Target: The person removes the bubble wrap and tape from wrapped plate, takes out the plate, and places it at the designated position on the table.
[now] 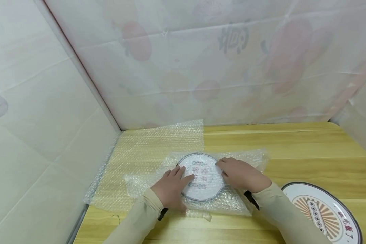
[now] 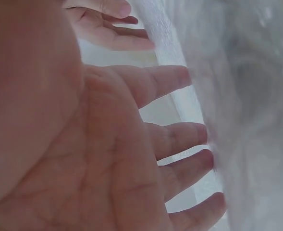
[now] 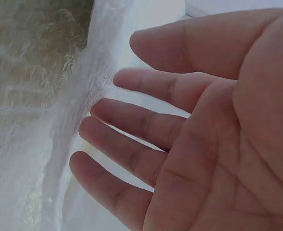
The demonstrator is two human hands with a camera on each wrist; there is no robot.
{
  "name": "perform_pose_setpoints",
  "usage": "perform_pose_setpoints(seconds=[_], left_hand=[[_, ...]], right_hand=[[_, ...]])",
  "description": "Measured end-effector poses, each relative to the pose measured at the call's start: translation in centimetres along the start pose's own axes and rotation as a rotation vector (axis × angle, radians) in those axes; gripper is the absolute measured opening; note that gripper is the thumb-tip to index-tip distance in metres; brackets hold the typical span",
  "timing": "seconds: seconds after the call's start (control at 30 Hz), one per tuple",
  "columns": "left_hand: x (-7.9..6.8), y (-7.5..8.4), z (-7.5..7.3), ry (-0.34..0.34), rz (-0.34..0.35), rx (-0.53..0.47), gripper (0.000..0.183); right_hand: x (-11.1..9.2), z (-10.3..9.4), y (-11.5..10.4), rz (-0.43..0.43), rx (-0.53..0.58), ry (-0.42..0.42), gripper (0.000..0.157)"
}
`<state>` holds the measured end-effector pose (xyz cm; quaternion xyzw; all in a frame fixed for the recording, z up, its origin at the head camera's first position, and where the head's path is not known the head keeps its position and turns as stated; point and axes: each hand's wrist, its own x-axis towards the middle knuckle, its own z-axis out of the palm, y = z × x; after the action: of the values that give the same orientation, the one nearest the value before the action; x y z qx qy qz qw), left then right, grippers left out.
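A round white plate point(image 1: 201, 183) with a dark rim lies in the middle of the table, under a layer of bubble wrap point(image 1: 231, 201). My left hand point(image 1: 173, 188) rests on its left side, fingers spread over the wrap; the left wrist view shows the fingertips point(image 2: 199, 132) against the plastic. On the plate's upper right edge lies my right hand point(image 1: 239, 173). In the right wrist view its fingers point(image 3: 131, 125) are extended and touch the wrap. Printed characters on the plate show faintly through the plastic.
A wide sheet of bubble wrap point(image 1: 146, 145) spreads over the table's left and back part. At the front right lies a second round plate point(image 1: 299, 189) with a printed sunburst, partly behind my right sleeve. Cloth-covered walls point(image 1: 183, 67) stand behind and at both sides.
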<state>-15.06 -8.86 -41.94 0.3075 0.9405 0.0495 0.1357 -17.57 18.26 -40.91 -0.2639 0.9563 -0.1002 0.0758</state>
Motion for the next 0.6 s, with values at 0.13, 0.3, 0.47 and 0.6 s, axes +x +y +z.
perform_pose_setpoints(seconds=[0.13,0.3,0.47,0.6], left_hand=[[0.03,0.21,-0.01,0.01,-0.007,0.007,0.1],[0.14,0.2,0.09,0.063,0.005,0.025,0.084],[0.1,0.27,0.05,0.108,0.014,0.078,0.09],[0.09,0.21,0.23,0.14,0.022,0.132,0.091]], right_hand=[[-0.07,0.05,-0.2,-0.016,-0.007,-0.013,0.017],[0.03,0.17,-0.33,-0.029,-0.028,-0.024,0.011],[0.12,0.35,-0.37,-0.012,-0.048,-0.036,0.018],[0.05,0.42,-0.29,-0.001,-0.038,-0.036,0.023]])
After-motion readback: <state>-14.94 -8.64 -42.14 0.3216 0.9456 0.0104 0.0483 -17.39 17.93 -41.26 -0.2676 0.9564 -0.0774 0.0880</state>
